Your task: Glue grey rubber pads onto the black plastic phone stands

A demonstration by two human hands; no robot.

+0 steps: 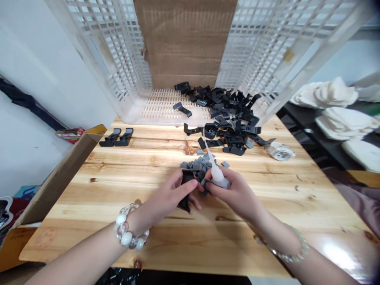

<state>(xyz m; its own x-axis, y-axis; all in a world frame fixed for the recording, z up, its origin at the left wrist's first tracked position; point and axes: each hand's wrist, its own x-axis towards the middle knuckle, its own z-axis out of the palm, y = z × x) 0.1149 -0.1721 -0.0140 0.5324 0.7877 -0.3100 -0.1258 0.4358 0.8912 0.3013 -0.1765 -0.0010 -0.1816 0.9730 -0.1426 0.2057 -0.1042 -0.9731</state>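
Observation:
My left hand (pixel 173 190) is closed around a black plastic clip (pixel 186 190), held just above the wooden table. In my right hand (pixel 234 188) is a small translucent glue bottle (pixel 219 177), its thin nozzle pointing up and away from me. A dark piece, too small to make out, shows by the right fingertips. Just beyond both hands lies a loose heap of small grey pads (pixel 197 164), partly hidden by the fingers. Two black clips (pixel 124 137) stand side by side on the table at the left.
A white plastic crate (pixel 130 113) lies on its side at the back, with brown cardboard (pixel 184 43) in it. A pile of black clips (pixel 228 103) spills from it onto the table (pixel 142 158). A roll of clear tape (pixel 279 151) sits at the right.

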